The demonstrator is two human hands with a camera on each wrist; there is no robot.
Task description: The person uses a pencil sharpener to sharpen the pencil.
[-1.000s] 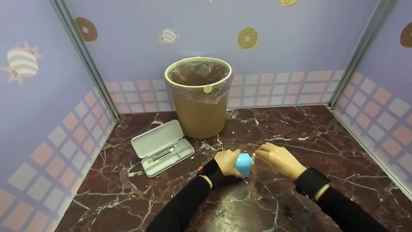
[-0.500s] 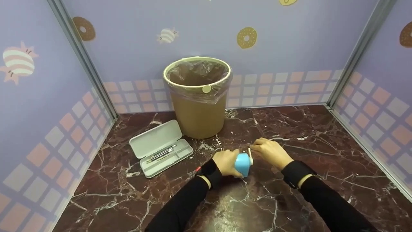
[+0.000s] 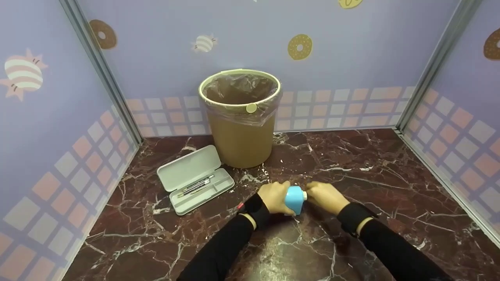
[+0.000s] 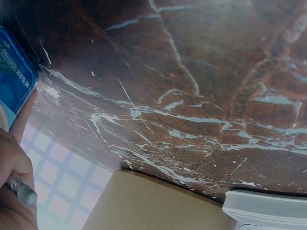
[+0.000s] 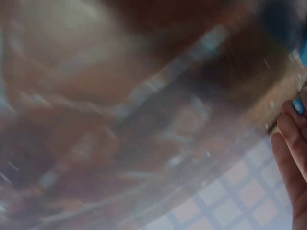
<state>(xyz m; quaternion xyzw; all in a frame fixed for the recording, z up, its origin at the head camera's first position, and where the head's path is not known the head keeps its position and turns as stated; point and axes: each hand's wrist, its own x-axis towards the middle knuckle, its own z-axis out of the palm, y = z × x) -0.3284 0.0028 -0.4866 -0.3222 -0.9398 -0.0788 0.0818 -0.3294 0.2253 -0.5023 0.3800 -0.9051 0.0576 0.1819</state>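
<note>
A blue hand-crank pencil sharpener lies in the grip of my left hand, its pale hub facing right. In the left wrist view, a clear-blue part of the sharpener with white lettering shows past the fingers. The grey end of a slim pencil-like stick pokes out between the fingers of that hand. My right hand is at the crank side, fingers curled round the crank handle, which is mostly hidden. Its small blue knob end shows among the fingertips in the right wrist view.
An open pale pencil case with several pens or pencils sits to the left. Behind it stands a brown bin with a clear liner. Patterned walls enclose the dark marbled table at the back and sides.
My right hand has moved left and up, then down, swinging round the crank side. The crank arm, which pointed up half a second ago, is now hidden. My left hand stays around the sharpener.
</note>
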